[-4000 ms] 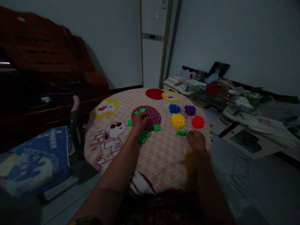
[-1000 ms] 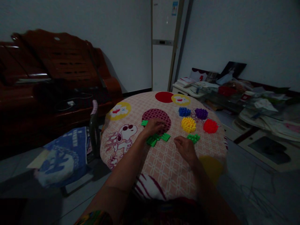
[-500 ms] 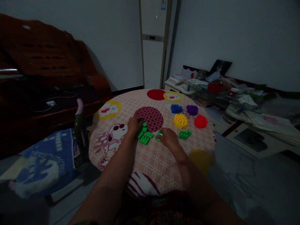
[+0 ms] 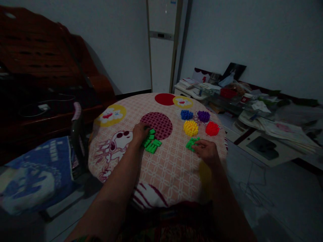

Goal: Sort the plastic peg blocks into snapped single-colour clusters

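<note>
My left hand rests at the left edge of a loose group of green building blocks, its fingers curled round a darkly shadowed green block. My right hand reaches to a second, tighter green cluster on the right. Its thumb and fingers are pinched on a green block at the cluster's near edge, partly hidden by the fingers. Behind that cluster stand bunches of yellow blocks, red blocks, blue blocks and purple blocks.
A patterned cloth covers the round table. To the left are a chair with a blue cover and a wooden bench. A cluttered low cabinet runs along the right wall. At the back stands a tall white cabinet-like unit.
My right hand has moved right, from beside the loose green blocks to the right-hand green cluster, carrying a green block. My left hand stays by the loose group. The view has shifted slightly.
</note>
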`<control>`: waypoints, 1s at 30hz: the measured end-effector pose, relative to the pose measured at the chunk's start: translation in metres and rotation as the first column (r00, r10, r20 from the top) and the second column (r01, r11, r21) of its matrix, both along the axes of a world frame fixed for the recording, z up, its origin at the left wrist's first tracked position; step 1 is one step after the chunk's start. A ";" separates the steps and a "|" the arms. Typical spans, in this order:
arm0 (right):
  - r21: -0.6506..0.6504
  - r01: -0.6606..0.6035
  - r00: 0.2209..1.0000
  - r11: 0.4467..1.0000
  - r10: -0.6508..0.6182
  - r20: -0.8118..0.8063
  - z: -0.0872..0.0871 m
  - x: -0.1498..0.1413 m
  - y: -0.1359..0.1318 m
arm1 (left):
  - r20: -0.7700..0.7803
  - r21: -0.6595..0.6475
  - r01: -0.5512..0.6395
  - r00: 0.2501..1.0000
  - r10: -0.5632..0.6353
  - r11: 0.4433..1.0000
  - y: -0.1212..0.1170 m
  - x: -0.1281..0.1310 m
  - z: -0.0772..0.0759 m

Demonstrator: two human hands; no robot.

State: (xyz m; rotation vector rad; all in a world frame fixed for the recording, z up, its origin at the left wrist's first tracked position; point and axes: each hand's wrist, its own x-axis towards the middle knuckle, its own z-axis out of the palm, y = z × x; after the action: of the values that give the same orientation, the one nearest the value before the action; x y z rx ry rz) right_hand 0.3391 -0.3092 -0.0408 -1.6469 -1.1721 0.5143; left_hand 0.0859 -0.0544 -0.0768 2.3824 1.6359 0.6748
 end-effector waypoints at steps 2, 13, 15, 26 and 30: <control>0.056 0.145 0.989 0.988 -0.147 0.034 0.008 0.015 -0.009 | -0.004 -0.007 0.002 1.000 -0.002 1.000 -0.001 0.000 0.002; 0.066 0.478 0.719 0.876 -0.433 0.544 -0.011 0.029 -0.004 | -0.015 -0.007 -0.007 1.000 0.007 1.000 -0.001 0.001 0.001; 0.055 0.471 0.740 0.881 -0.428 0.519 -0.013 0.025 -0.001 | -0.007 -0.008 -0.011 1.000 0.011 1.000 0.000 0.000 0.000; -0.073 0.215 0.948 0.974 -0.190 0.256 -0.015 0.026 -0.005 | 0.019 -0.039 0.008 1.000 -0.007 0.999 -0.003 0.000 0.006; 0.015 0.287 0.886 0.958 -0.271 0.378 -0.006 0.022 -0.008 | 0.127 -0.090 0.069 0.990 -0.057 0.994 -0.004 -0.008 0.013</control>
State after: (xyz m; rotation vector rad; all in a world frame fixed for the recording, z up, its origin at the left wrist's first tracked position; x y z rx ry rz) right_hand 0.3609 -0.3172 -0.0469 -1.9695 -1.1706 0.0352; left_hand 0.0776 -0.0587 -0.0639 2.2669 1.5019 0.7035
